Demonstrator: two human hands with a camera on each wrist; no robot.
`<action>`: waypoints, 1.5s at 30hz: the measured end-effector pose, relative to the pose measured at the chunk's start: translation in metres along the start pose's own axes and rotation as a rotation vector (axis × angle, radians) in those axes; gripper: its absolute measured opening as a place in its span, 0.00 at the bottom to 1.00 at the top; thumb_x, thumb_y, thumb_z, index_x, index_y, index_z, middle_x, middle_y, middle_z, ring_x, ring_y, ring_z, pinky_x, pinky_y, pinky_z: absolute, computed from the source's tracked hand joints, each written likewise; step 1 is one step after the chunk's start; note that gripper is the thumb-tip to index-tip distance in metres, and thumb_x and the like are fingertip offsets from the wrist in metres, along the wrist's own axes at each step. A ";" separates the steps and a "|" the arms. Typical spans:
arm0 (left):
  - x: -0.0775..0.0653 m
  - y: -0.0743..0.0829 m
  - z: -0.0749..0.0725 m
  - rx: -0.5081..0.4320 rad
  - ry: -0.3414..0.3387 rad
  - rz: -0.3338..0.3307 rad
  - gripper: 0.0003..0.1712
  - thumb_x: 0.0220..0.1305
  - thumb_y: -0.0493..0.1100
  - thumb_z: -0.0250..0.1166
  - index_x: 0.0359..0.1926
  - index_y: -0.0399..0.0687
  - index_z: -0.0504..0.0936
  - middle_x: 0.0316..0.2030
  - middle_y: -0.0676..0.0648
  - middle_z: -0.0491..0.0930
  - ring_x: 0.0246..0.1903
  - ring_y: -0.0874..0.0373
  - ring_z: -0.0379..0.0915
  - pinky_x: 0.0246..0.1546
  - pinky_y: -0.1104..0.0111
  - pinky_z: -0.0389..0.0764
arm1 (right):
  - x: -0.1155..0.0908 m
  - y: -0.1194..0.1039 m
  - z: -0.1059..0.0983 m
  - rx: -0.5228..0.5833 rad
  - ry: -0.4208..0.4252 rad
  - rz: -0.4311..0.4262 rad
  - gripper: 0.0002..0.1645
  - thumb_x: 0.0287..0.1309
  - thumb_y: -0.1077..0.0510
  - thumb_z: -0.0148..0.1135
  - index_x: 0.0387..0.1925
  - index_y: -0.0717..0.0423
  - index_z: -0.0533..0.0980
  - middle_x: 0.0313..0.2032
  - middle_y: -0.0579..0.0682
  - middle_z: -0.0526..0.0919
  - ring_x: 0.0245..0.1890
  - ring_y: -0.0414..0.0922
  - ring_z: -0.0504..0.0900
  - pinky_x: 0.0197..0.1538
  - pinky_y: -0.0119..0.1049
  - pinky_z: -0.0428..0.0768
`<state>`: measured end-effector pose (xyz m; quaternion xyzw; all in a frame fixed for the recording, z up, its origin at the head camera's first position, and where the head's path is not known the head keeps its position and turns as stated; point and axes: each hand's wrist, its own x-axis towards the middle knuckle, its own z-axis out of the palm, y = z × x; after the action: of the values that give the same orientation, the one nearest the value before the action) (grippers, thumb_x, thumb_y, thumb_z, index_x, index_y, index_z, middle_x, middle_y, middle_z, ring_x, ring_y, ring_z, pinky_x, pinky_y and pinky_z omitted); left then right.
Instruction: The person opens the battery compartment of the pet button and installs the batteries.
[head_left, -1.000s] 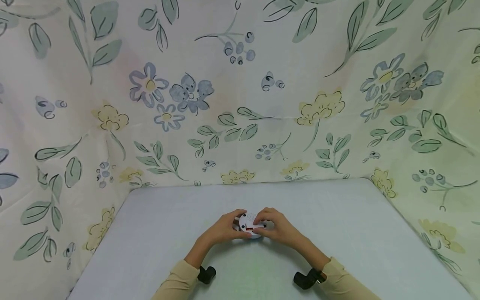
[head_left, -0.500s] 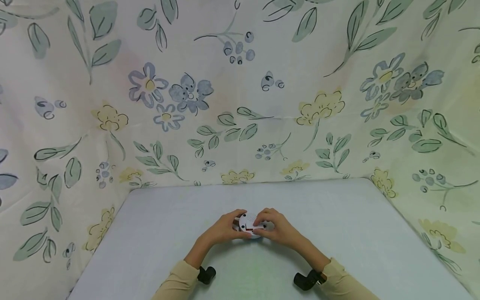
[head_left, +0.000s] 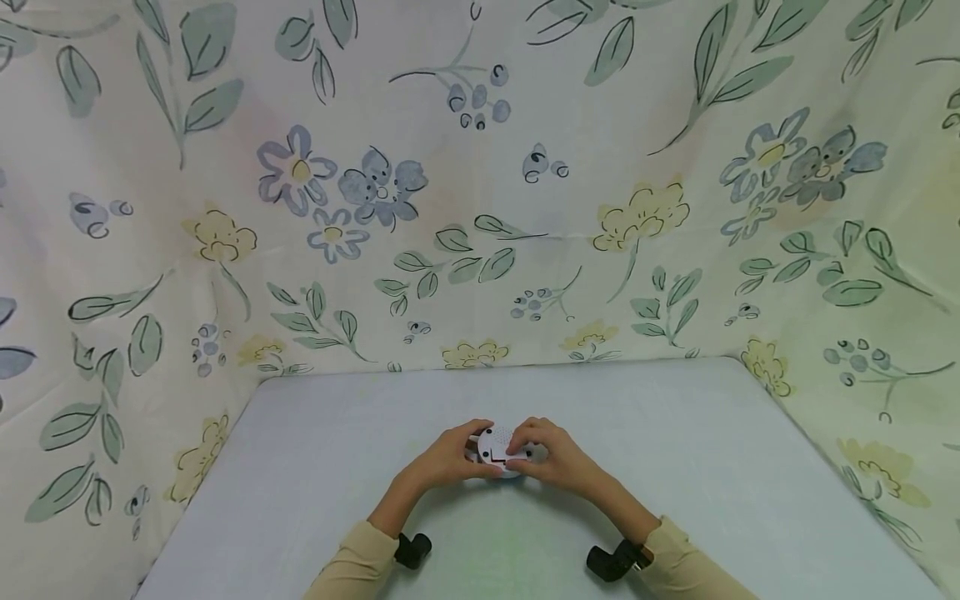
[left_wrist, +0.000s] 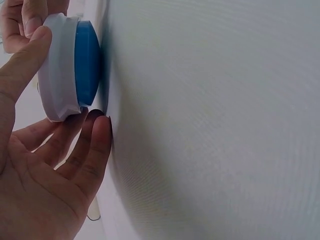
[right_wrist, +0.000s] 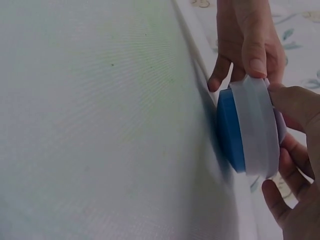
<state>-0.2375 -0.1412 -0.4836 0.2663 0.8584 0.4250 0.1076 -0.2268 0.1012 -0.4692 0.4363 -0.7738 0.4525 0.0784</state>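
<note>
A round device (head_left: 497, 439) with a white back and a blue front (left_wrist: 86, 62) is held between both hands, back face up. Small holes and dark dots mark its back. My left hand (head_left: 450, 454) grips its left edge, thumb at the near side and fingers round the far side. On the back, my right hand (head_left: 558, 454) has its thumb and index finger at a white battery cover (head_left: 501, 455), with a thin dark line along the cover's near edge. In the right wrist view the white rim (right_wrist: 257, 125) sits close over the table, blue side down.
A white cloth covers the table (head_left: 337, 433). Behind and beside it hangs a floral curtain (head_left: 480, 183). Black wrist cameras (head_left: 615, 560) are strapped on both wrists, below beige sleeves (head_left: 356, 558).
The red opening beside the battery cover has narrowed to a thin dark line as the cover slid toward the near edge. Both hands stay almost in place.
</note>
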 end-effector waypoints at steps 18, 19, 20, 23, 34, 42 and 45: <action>0.001 -0.001 0.001 -0.015 -0.001 -0.028 0.45 0.62 0.49 0.76 0.71 0.34 0.66 0.61 0.39 0.75 0.54 0.46 0.77 0.46 0.62 0.80 | -0.004 0.028 0.008 -0.010 -0.001 0.014 0.10 0.54 0.67 0.77 0.34 0.54 0.82 0.39 0.53 0.83 0.43 0.54 0.79 0.47 0.49 0.76; 0.001 -0.001 0.000 -0.013 0.000 -0.027 0.45 0.62 0.50 0.76 0.71 0.34 0.66 0.61 0.39 0.75 0.54 0.46 0.77 0.46 0.62 0.80 | -0.005 0.031 0.009 -0.006 -0.003 0.020 0.09 0.54 0.65 0.77 0.34 0.53 0.83 0.40 0.51 0.83 0.43 0.53 0.79 0.47 0.49 0.77; 0.001 -0.001 0.000 -0.012 0.000 -0.028 0.45 0.62 0.50 0.76 0.71 0.34 0.66 0.61 0.39 0.75 0.54 0.46 0.77 0.46 0.62 0.80 | -0.004 0.033 0.009 -0.002 -0.004 0.028 0.09 0.55 0.64 0.77 0.35 0.51 0.83 0.40 0.49 0.83 0.43 0.51 0.79 0.46 0.49 0.77; 0.001 -0.001 -0.001 -0.009 -0.001 -0.030 0.45 0.62 0.50 0.76 0.72 0.35 0.67 0.61 0.40 0.75 0.54 0.46 0.77 0.46 0.61 0.80 | -0.003 0.036 0.008 0.014 -0.012 0.056 0.08 0.57 0.59 0.77 0.35 0.47 0.83 0.41 0.45 0.82 0.44 0.47 0.79 0.46 0.47 0.78; 0.001 0.000 -0.001 -0.003 -0.003 -0.032 0.45 0.61 0.50 0.76 0.71 0.34 0.67 0.59 0.40 0.77 0.52 0.47 0.78 0.44 0.62 0.80 | -0.002 0.036 0.007 0.038 -0.036 0.131 0.07 0.58 0.54 0.77 0.35 0.45 0.84 0.41 0.41 0.81 0.44 0.43 0.78 0.45 0.43 0.78; 0.000 0.003 0.000 0.017 -0.005 -0.027 0.44 0.61 0.49 0.76 0.71 0.35 0.67 0.60 0.39 0.76 0.52 0.48 0.77 0.45 0.62 0.79 | -0.003 0.033 0.007 0.066 -0.020 0.281 0.30 0.55 0.52 0.79 0.57 0.57 0.78 0.58 0.55 0.75 0.55 0.55 0.73 0.53 0.56 0.76; -0.001 0.004 0.000 0.019 -0.010 -0.021 0.44 0.62 0.48 0.76 0.71 0.34 0.66 0.61 0.39 0.74 0.52 0.48 0.77 0.45 0.62 0.79 | -0.003 0.040 0.007 0.111 -0.070 0.362 0.40 0.57 0.50 0.77 0.66 0.61 0.71 0.63 0.56 0.73 0.57 0.53 0.73 0.56 0.52 0.76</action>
<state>-0.2356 -0.1394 -0.4808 0.2606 0.8645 0.4145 0.1140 -0.2526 0.1064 -0.5003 0.3093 -0.8157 0.4856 -0.0555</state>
